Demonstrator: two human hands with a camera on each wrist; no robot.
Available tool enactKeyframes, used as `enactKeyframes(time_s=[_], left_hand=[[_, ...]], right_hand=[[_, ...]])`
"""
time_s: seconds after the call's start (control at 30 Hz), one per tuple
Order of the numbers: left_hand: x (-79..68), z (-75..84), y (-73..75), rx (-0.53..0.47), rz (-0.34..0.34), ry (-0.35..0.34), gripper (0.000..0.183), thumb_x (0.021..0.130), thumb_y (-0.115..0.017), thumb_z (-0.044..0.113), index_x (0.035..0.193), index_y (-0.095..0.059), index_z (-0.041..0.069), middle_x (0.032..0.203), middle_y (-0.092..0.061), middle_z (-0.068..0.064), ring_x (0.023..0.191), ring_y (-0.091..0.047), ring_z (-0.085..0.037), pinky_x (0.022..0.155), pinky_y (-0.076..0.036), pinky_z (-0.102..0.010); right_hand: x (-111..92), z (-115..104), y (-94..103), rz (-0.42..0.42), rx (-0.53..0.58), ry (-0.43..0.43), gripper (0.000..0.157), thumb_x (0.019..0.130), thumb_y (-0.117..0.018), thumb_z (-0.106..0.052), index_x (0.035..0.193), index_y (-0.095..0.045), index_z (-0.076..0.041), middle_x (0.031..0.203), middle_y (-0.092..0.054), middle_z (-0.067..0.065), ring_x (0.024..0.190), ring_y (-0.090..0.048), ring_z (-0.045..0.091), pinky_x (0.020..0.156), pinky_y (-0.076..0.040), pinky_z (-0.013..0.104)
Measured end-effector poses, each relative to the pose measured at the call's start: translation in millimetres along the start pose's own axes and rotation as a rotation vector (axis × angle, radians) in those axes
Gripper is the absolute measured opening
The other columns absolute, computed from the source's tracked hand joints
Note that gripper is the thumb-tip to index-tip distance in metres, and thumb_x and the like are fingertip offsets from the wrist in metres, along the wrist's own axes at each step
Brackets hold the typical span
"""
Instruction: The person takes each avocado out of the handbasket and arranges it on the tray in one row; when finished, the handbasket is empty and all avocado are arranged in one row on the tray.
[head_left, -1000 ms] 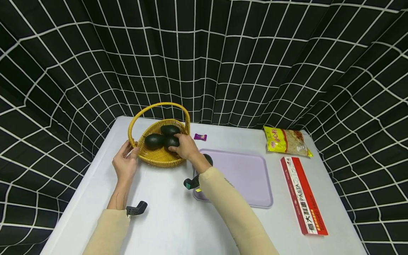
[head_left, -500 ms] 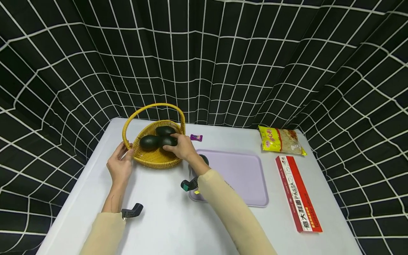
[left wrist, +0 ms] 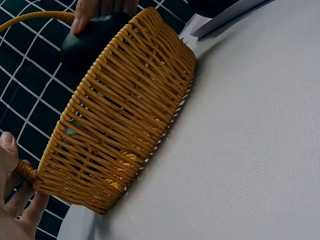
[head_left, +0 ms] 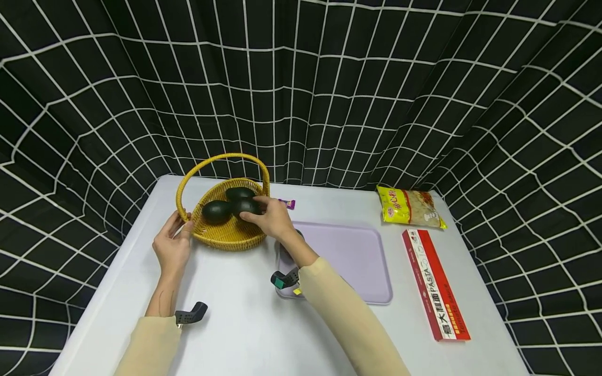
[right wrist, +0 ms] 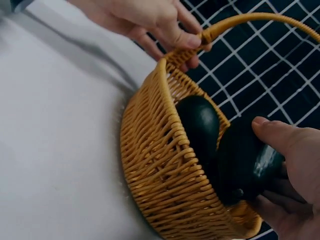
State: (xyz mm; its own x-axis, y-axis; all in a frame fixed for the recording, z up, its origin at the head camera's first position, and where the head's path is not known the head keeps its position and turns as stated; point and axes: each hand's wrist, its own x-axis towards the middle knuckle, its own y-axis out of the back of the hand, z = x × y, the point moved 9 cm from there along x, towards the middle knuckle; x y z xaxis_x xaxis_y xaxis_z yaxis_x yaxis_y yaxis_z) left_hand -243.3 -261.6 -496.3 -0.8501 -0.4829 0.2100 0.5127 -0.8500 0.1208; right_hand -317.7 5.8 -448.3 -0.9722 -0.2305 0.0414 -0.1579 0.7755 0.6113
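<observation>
At the mouth of a yellow woven basket (right wrist: 150,155), the right hand (head_left: 275,216) holds one smooth dark oval (right wrist: 245,160) with curved fingers, its underside hidden; of two similar ovals (head_left: 216,212) beside it, the farther is partly covered; the left hand (head_left: 171,245) pinches the ridged handle (head_left: 223,156)

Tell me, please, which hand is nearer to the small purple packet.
Right. The right hand is close beside the small purple packet; the left hand is across the basket from it.
</observation>
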Motion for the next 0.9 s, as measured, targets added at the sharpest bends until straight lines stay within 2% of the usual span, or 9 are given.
enactKeyframes(time_s=[0.27,0.47,0.6,0.9], left_hand=[[-1.2,0.2,-0.3,0.004,-0.001,0.013,0.048,0.101,-0.072,0.014,0.147,-0.059,0.012,0.139,-0.068,-0.017,0.125,-0.069,-0.026,0.093,-0.057,-0.007],[-0.6,-0.7,-0.5,0.025,0.002,0.016,0.049,0.100,-0.072,0.014,0.148,-0.059,0.012,0.139,-0.067,-0.018,0.123,-0.069,-0.015,0.093,-0.057,-0.007],[-0.4,0.8,0.4,0.026,0.006,0.010,0.048,0.100,-0.072,0.013,0.147,-0.060,0.011,0.138,-0.068,-0.018,0.123,-0.069,-0.013,0.093,-0.057,-0.007],[-0.8,0.2,-0.1,0.009,0.011,0.016,0.048,0.100,-0.072,0.013,0.147,-0.059,0.012,0.138,-0.068,-0.017,0.123,-0.070,-0.018,0.095,-0.057,-0.008]], right_hand=[[-16.2,-2.8,20.5,0.043,0.095,-0.003,0.059,0.089,-0.085,-0.033,0.138,-0.067,-0.005,0.128,-0.074,0.015,0.114,-0.074,0.027,0.095,-0.065,0.035],[-28.1,-2.1,38.5,0.093,0.102,0.001,0.055,0.089,-0.085,-0.035,0.135,-0.069,-0.009,0.129,-0.074,0.010,0.114,-0.074,0.026,0.095,-0.065,0.038],[-37.9,3.7,47.7,0.114,0.119,-0.015,0.055,0.090,-0.084,-0.036,0.136,-0.069,-0.010,0.128,-0.075,0.010,0.116,-0.073,0.027,0.098,-0.064,0.040],[-58.0,21.8,66.4,0.167,0.235,-0.076,0.056,0.088,-0.086,-0.035,0.136,-0.070,-0.011,0.123,-0.077,0.011,0.115,-0.074,0.026,0.095,-0.066,0.037]])
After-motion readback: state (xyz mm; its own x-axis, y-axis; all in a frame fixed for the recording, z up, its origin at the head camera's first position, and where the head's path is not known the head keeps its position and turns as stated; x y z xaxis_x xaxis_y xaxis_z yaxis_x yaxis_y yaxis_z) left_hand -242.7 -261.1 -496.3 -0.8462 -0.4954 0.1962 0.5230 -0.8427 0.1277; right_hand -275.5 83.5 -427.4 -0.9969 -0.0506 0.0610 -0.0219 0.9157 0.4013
